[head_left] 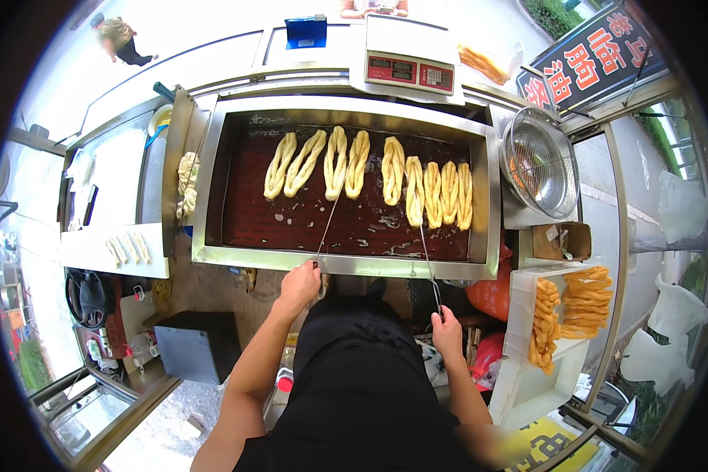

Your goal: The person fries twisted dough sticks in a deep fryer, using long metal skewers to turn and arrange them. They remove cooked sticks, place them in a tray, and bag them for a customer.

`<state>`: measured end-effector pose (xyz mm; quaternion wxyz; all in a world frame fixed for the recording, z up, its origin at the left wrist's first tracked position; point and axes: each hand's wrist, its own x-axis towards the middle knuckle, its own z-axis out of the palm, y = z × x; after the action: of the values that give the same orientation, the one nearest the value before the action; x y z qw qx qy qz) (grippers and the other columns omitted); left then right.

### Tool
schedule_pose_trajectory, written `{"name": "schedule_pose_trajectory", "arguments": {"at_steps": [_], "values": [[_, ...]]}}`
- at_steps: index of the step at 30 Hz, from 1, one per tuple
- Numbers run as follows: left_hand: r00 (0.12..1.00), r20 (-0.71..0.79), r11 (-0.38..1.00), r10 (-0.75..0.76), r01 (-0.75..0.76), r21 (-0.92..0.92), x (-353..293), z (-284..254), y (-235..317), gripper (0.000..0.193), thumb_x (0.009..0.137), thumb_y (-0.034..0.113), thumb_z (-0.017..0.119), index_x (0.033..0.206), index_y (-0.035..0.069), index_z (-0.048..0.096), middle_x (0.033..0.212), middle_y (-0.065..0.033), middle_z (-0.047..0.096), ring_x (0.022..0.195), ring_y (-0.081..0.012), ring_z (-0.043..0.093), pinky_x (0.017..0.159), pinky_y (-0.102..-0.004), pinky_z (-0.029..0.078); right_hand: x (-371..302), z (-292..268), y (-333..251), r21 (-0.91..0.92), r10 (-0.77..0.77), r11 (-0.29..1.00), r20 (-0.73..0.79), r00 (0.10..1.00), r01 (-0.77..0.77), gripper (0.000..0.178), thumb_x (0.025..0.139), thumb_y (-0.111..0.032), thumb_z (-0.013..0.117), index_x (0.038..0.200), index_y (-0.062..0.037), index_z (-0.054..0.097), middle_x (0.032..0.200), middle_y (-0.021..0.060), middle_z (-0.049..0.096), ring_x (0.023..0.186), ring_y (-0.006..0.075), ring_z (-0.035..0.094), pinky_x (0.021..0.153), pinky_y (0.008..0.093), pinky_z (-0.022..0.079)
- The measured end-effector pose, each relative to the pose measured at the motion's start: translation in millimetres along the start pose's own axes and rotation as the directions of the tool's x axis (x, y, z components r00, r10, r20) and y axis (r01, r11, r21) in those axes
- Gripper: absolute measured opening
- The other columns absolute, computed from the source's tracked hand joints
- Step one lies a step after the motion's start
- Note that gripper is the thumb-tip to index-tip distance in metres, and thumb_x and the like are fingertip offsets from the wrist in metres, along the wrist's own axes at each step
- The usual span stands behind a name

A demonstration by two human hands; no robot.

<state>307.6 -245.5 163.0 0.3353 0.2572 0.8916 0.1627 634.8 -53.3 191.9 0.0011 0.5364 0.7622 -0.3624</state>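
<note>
Several pale yellow loops of dough [336,161] float in the dark oil of a rectangular steel frying vat [346,265] in front of me. My left hand [299,285] is closed round a thin metal skewer [327,224], whose far end reaches a dough loop left of the middle. Closed on the handle of another long, thin metal rod [425,250] is my right hand [447,333]; its wire looks doubled near my fingers. That rod's far end meets the lower tip of a dough loop [414,189] in the right-hand group. Both hands are at the vat's near side.
Beside the vat's right end sits a wire basket [539,161]. Golden fried dough sticks [586,303] lie with a white tray [519,389] at lower right. A scale [409,59] stands beyond the vat. Raw dough strips [127,248] rest on a white board [153,263] at left.
</note>
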Motion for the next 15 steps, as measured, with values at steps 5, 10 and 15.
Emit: {"name": "schedule_pose_trajectory", "arguments": {"at_steps": [5, 10, 15], "values": [[0.994, -0.015, 0.994, 0.105, -0.105, -0.010, 13.1, 13.3, -12.4, 0.032, 0.096, 0.027, 0.048, 0.106, 0.000, 0.062, 0.087, -0.0243, 0.067, 0.079, -0.0375, 0.067, 0.070, -0.0474, 0.054, 0.3, 7.5, -4.0, 0.020, -0.020, 1.000, 0.037, 0.999, 0.019, 0.041, 0.091, -0.028, 0.059, 0.121, -0.0001, 0.060, 0.097, 0.0226, 0.068, 0.091, 0.0382, 0.066, 0.082, 0.0441, 0.050], [0.819, 0.567, 0.425, 0.091, 0.483, -0.766, 10.9, -16.7, -12.6, 0.031, 0.102, 0.029, 0.043, 0.116, 0.005, 0.057, 0.071, -0.0068, 0.058, 0.056, -0.0149, 0.057, 0.047, -0.0302, 0.048, 3.7, 14.3, -13.9, 0.033, 0.060, 0.997, 0.126, 0.990, -0.064, 0.042, 0.090, -0.028, 0.059, 0.122, -0.0003, 0.060, 0.099, 0.0225, 0.068, 0.094, 0.0381, 0.066, 0.084, 0.0435, 0.050], [0.815, 0.575, 0.322, 0.066, 0.528, -0.786, 0.4, -38.5, -24.3, 0.030, 0.103, 0.028, 0.041, 0.121, 0.008, 0.054, 0.071, -0.0018, 0.057, 0.052, -0.0123, 0.053, 0.044, -0.0269, 0.044, 1.5, 20.1, -11.8, 0.086, 0.032, 0.995, 0.143, 0.989, -0.044, 0.043, 0.090, -0.029, 0.059, 0.122, -0.0004, 0.060, 0.100, 0.0230, 0.068, 0.095, 0.0379, 0.065, 0.085, 0.0434, 0.050]]}}
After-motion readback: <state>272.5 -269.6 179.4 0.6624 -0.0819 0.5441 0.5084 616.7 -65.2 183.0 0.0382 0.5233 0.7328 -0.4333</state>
